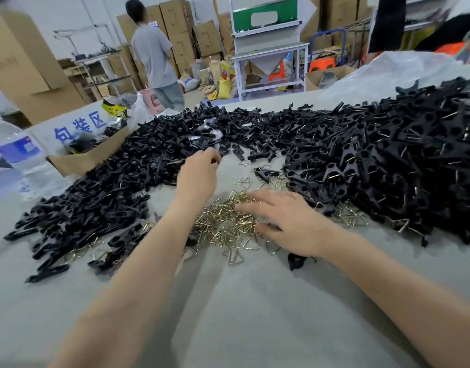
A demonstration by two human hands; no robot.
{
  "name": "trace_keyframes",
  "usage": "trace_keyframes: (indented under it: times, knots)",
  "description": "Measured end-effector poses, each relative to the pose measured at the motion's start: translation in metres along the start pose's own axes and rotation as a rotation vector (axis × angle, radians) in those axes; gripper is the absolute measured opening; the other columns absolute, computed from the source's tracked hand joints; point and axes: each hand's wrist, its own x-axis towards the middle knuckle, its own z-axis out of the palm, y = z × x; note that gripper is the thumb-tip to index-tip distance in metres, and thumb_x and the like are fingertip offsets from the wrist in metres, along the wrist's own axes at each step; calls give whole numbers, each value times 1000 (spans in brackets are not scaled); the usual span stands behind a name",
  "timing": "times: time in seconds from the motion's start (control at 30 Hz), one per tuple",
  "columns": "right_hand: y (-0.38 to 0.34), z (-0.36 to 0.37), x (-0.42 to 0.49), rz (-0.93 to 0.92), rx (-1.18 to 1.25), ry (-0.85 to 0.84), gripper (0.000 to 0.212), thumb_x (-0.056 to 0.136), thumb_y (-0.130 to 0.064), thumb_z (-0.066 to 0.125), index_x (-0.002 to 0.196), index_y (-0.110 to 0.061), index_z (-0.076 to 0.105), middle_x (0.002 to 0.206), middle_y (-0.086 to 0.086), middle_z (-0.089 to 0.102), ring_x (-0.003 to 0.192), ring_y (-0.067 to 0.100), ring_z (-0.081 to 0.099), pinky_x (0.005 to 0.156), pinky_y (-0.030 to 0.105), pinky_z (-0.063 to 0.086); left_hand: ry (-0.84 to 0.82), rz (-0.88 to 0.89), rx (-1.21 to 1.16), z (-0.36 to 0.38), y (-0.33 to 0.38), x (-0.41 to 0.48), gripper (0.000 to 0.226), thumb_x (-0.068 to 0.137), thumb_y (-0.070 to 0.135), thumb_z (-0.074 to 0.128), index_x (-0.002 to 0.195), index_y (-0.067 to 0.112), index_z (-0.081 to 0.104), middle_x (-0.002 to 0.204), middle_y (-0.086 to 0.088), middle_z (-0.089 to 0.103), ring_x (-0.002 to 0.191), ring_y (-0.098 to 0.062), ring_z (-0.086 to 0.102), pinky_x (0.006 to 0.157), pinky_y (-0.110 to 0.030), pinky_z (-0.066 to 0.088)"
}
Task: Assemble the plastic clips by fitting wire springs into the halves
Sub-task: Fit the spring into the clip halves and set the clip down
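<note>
A heap of brass-coloured triangular wire springs [226, 221] lies on the grey table [242, 301] in front of me. My right hand [281, 221] rests on the heap's right side, fingers spread flat over the springs. My left hand [199, 173] reaches further back, its fingers curled at the edge of the black plastic clip halves [154, 160]; whether it holds one is hidden. A large mound of assembled black clips [388, 160] with springs fitted fills the right side.
A cardboard box [90, 158] and a water bottle [13, 150] stand at the left. A clear plastic bag [388, 73] lies behind the right mound. A person in a grey shirt [154, 54] stands far back among stacked cartons and a white workbench [271, 57].
</note>
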Motion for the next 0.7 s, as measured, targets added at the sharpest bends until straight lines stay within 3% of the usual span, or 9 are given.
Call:
trace_keyframes:
  times: [0.07,0.17,0.23,0.33,0.47,0.57,0.7]
  knots:
    - [-3,-3,1,-61,23,-56,39,98,-28,45,134,-43,47,150,-12,36,138,9,30,114,44,23,23,30,-102,-2,18,-17,13,96,13,53,100,19,63,96,4,63,78,-20,60,70,-34,49]
    - [-5,-6,2,-100,72,11,22,93,-22,57,114,-26,64,121,-7,60,113,13,53,97,37,41,43,64,-140,1,29,-38,11,93,15,57,100,20,64,98,8,64,86,-16,59,74,-32,48]
    - [-4,-6,1,-95,53,61,10,91,-19,61,100,-19,65,103,-6,61,99,12,53,90,34,42,106,49,-165,2,27,-46,3,90,18,62,92,21,61,95,7,66,87,-15,60,75,-32,47]
    - [-1,-6,-2,-81,68,128,4,88,-14,64,92,-16,63,92,-6,61,89,11,50,85,32,42,152,23,-268,1,21,-53,18,86,17,69,83,23,53,81,13,60,82,-13,56,73,-31,43]
    - [3,-8,-6,-61,171,243,16,85,0,63,89,-15,57,83,-6,63,77,12,57,72,32,49,150,-57,-548,-5,24,-54,20,87,16,70,95,21,53,78,11,63,70,-18,66,71,-39,53]
    - [6,-8,-5,18,324,393,10,84,-2,66,88,-10,63,80,-5,67,73,9,62,70,22,52,88,-79,-719,-7,27,-54,11,92,16,63,102,20,62,77,7,66,52,-14,67,56,-30,55]
    - [10,-13,-6,212,593,481,8,85,-9,69,85,-14,63,74,-1,73,67,7,66,69,16,52,-83,-144,-822,-3,30,-56,13,95,13,57,95,22,67,64,6,64,42,-9,58,42,-17,41]
